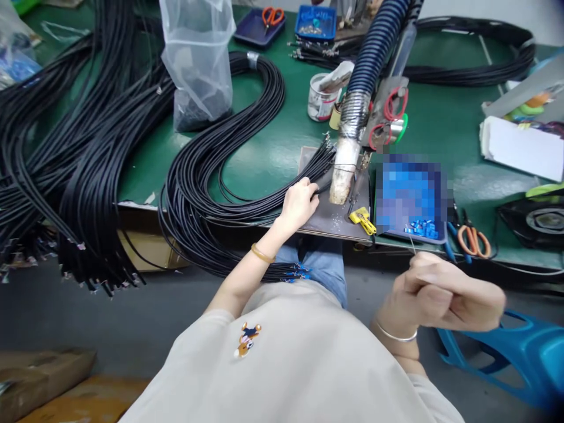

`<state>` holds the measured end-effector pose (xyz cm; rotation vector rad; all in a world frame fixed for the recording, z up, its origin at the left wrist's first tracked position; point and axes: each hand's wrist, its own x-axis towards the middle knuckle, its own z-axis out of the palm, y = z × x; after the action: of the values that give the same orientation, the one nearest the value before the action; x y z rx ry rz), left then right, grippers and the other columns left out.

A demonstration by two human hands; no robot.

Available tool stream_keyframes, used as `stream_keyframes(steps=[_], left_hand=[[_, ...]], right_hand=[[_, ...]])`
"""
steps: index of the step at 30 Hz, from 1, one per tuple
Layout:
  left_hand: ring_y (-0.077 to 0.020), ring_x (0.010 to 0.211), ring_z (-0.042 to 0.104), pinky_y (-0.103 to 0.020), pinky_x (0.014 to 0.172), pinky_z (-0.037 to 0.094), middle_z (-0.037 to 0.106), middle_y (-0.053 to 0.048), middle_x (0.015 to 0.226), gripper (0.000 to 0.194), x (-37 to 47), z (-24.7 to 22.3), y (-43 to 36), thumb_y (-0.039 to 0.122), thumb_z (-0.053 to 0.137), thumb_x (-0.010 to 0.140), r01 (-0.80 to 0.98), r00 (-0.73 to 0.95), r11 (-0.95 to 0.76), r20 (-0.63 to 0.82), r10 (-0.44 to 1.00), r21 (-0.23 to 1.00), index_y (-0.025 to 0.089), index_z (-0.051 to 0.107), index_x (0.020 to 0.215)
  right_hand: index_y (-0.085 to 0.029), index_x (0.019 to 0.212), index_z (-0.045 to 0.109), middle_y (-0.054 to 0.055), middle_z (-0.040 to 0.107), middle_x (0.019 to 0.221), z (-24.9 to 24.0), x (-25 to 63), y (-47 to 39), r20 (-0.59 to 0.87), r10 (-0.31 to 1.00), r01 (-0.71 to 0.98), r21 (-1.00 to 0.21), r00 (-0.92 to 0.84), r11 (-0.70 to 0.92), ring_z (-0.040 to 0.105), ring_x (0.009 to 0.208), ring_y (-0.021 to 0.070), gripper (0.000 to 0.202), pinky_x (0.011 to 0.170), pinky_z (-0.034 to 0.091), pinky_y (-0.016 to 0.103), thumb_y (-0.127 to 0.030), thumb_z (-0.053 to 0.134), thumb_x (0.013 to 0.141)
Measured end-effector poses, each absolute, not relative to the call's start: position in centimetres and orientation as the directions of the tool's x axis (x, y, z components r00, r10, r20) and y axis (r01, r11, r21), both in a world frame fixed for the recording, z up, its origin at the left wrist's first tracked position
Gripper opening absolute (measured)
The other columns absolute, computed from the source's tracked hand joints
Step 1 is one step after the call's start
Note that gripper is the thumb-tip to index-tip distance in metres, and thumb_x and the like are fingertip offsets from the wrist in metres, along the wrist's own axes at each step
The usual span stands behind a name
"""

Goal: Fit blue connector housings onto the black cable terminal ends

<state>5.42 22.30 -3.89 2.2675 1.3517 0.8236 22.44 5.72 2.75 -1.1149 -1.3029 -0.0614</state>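
Pale beige cloth shirt [317,352] with a small embroidered figure lies nearest the camera, at six o'clock; mid-view is taken as the hub. Left hand [300,202], just by the hub: palm down, fingers drawn narrow on slim, round-jacketed black cables [194,176]; number of strands gripped cannot be told. Right hand [445,294], at four o'clock: fingers curled tightly about a thin silvery strand [412,245].

Location: cables loop across the green tabletop [264,141] from ten o'clock to the hub. Their silvery ends [326,141] sit at one o'clock, beside a dark ribbed hose [363,82] with a white nozzle. Further blue-tipped ends [300,270] hang past the table edge toward half past five.

Handling, as judged: single cables light and springy; the bundle weighty, liable to drag over the edge. Jackets look smooth, probably slippery. Ends appear fragile. Recommended hold: on the jacket, just behind the silvery ends.
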Motion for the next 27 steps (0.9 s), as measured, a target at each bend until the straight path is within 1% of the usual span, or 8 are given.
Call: stream_keyframes(steps=[3, 6, 9, 12, 17, 20, 23, 27], left_hand=[[-0.0146, 0.069, 0.056, -0.028, 0.071, 0.043, 0.063, -0.004, 0.078, 0.007, 5.4, -4.2, 22.7, 0.011, 0.06, 0.079, 0.5, 0.157, -0.379, 0.348, 0.924, 0.779, 0.015, 0.066, 0.081], [-0.0081, 0.053, 0.045, -0.022, 0.056, 0.037, 0.053, 0.004, 0.062, 0.007, 4.5, -3.6, 21.5, 0.02, 0.065, 0.078, 0.097, 0.014, -0.204, 0.204, 0.979, 0.974, 0.017, 0.059, 0.08], [-0.0049, 0.044, 0.036, -0.019, 0.046, 0.029, 0.046, 0.008, 0.053, 0.026, 3.5, -1.9, 19.0, 0.036, 0.073, 0.076, -0.198, 0.346, 0.067, 0.006, 0.938, 0.978, 0.016, 0.06, 0.087], [-0.0027, 0.049, 0.033, -0.018, 0.048, 0.027, 0.042, 0.008, 0.055, 0.032, 2.8, -0.2, 16.4, 0.036, 0.08, 0.073, -0.145, 0.733, 0.213, -0.04, 0.679, 0.966, 0.01, 0.066, 0.086], [-0.004, 0.055, 0.039, -0.018, 0.05, 0.031, 0.05, 0.004, 0.064, 0.039, 4.3, 0.0, 13.4, 0.036, 0.077, 0.078, -0.03, 0.864, 0.302, -0.127, 0.487, 0.953, 0.007, 0.07, 0.105], [-0.004, 0.052, 0.036, -0.019, 0.049, 0.028, 0.052, 0.003, 0.063, 0.035, 5.8, -1.2, 12.4, 0.036, 0.071, 0.083, 0.007, 0.728, 0.2, -0.143, 0.671, 0.98, 0.008, 0.072, 0.104], [-0.0058, 0.056, 0.041, -0.02, 0.053, 0.032, 0.061, 0.0, 0.068, 0.024, 6.5, -2.4, 12.1, 0.031, 0.069, 0.085, 0.09, 0.506, -0.068, 0.013, 0.863, 0.994, 0.011, 0.075, 0.098], [-0.0098, 0.068, 0.056, -0.021, 0.065, 0.042, 0.071, -0.005, 0.083, 0.017, 6.5, -3.0, 12.2, 0.028, 0.067, 0.088, 0.127, 0.37, -0.301, 0.236, 0.898, 0.945, 0.014, 0.075, 0.092]], right_hand=[[-0.029, 0.082, 0.074, -0.005, 0.046, 0.045, 2.5, 22.4, 6.1, 0.892, 0.373, 0.654, -0.443, 0.254, 0.614, 0.037, 0.034, 0.011, 0.014, 0.038, 0.035, 0.031, -0.037, 0.064, 0.088], [-0.029, 0.088, 0.077, -0.003, 0.059, 0.053, 1.5, 22.9, 6.1, 0.848, 0.444, 0.667, -0.512, 0.29, 0.541, 0.05, 0.04, 0.014, 0.011, 0.042, 0.042, 0.032, -0.03, 0.066, 0.086], [-0.026, 0.081, 0.076, -0.003, 0.061, 0.055, 0.9, 23.0, 6.1, 0.783, 0.496, 0.676, -0.597, 0.376, 0.431, 0.053, 0.042, 0.0127, 0.012, 0.045, 0.042, 0.029, -0.03, 0.066, 0.086], [-0.022, 0.076, 0.073, -0.004, 0.056, 0.053, 1.3, 22.5, 6.5, 0.652, 0.605, 0.652, -0.708, 0.457, 0.271, 0.049, 0.043, 0.0093, 0.022, 0.045, 0.037, 0.026, -0.036, 0.062, 0.09], [-0.02, 0.076, 0.069, -0.004, 0.053, 0.054, 1.7, 22.0, 7.8, 0.441, 0.718, 0.45, -0.871, 0.539, 0.197, 0.046, 0.045, 0.0081, 0.028, 0.045, 0.033, 0.024, -0.04, 0.059, 0.092], [-0.02, 0.076, 0.068, -0.004, 0.054, 0.057, 1.2, 22.4, 7.9, 0.38, 0.76, 0.384, -0.904, 0.527, 0.186, 0.047, 0.047, 0.0072, 0.025, 0.047, 0.035, 0.022, -0.038, 0.06, 0.093], [-0.02, 0.078, 0.07, -0.004, 0.06, 0.061, 0.5, 22.8, 7.6, 0.334, 0.796, 0.375, -0.915, 0.506, 0.146, 0.053, 0.053, 0.0075, 0.022, 0.052, 0.041, 0.021, -0.035, 0.062, 0.092], [-0.02, 0.081, 0.072, -0.001, 0.068, 0.07, -0.4, 22.9, 7.4, 0.207, 0.863, 0.335, -0.941, 0.461, 0.046, 0.061, 0.061, 0.0093, 0.016, 0.058, 0.048, 0.021, -0.034, 0.067, 0.089]])
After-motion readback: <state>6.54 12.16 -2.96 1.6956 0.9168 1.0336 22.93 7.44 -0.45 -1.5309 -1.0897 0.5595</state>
